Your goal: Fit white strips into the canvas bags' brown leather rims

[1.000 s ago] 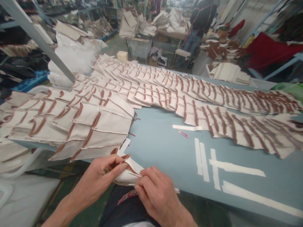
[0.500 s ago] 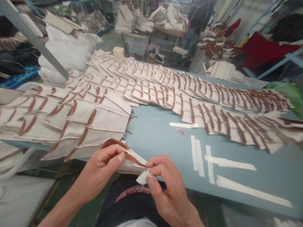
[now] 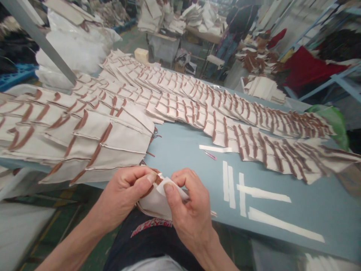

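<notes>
At the table's near edge I hold a cream fabric piece (image 3: 152, 205) with a brown edge, partly over my lap. My left hand (image 3: 128, 195) is closed, thumb and forefinger pinching the brown edge. Close beside it, my right hand (image 3: 188, 207) is closed too, its thumb pressing a small white strip (image 3: 162, 186) near that edge. The right fingers curl behind and partly hide the fabric. Left of my hands, sewn cream panels with brown bands (image 3: 115, 139) lie overlapped.
The blue table (image 3: 180, 146) bears several loose white strips (image 3: 263, 193) and pink thread snips (image 3: 210, 155) on the right. Long rows of overlapped panels (image 3: 191, 109) run across the back. A grey metal post (image 3: 46, 45) rises at left. A person (image 3: 239, 22) stands in the background.
My right hand has moved up and left, bringing the white strip to the brown edge beside my left fingers. The left hand keeps its pinch. The view has shifted slightly.
</notes>
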A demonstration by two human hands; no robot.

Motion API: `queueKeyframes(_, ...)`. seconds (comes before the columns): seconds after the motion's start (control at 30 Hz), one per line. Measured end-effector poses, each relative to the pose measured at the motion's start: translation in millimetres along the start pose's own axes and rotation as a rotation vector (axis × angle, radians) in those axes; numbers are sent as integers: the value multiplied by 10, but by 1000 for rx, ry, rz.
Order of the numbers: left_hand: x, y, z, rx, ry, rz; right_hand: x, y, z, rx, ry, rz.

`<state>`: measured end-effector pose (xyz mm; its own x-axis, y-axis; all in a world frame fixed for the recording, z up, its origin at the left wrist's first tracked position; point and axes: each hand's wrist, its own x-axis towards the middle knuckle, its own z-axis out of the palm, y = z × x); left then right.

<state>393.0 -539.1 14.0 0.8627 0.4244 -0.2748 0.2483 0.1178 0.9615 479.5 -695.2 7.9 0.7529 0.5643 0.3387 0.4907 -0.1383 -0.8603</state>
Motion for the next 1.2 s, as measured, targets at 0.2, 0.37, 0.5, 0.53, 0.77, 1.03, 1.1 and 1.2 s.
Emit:
queueKeyframes(0.2, -22, 34, 36, 13, -6, 13, 13, -70, -34, 50, -6, 43)
queueKeyframes(0.37, -35, 100, 95, 56, 32, 101, -10, -67, 26, 31, 17, 77)
queueKeyframes(0.5, -38, 123, 122, 85, 50, 120, -33, -55, 76, 34, 49, 85)
queueKeyframes(0.53, -37, 119, 123, 92, 52, 119, -35, -53, 88, 33, 57, 84)
queueKeyframes(0.77, -35, 36, 88, 106, 58, 129, -49, -23, 140, -1, 63, 89)
queueKeyframes(1.03, -19, -37, 67, 24, 32, 82, -60, 46, 229, -45, 98, 39)
queueKeyframes(1.1, 1, -108, 45, -5, 13, 63, -58, 58, 244, -32, 99, 42)
queueKeyframes(1.2, 20, -222, 7, -35, 5, 21, -50, 79, 260, -2, 90, 49)
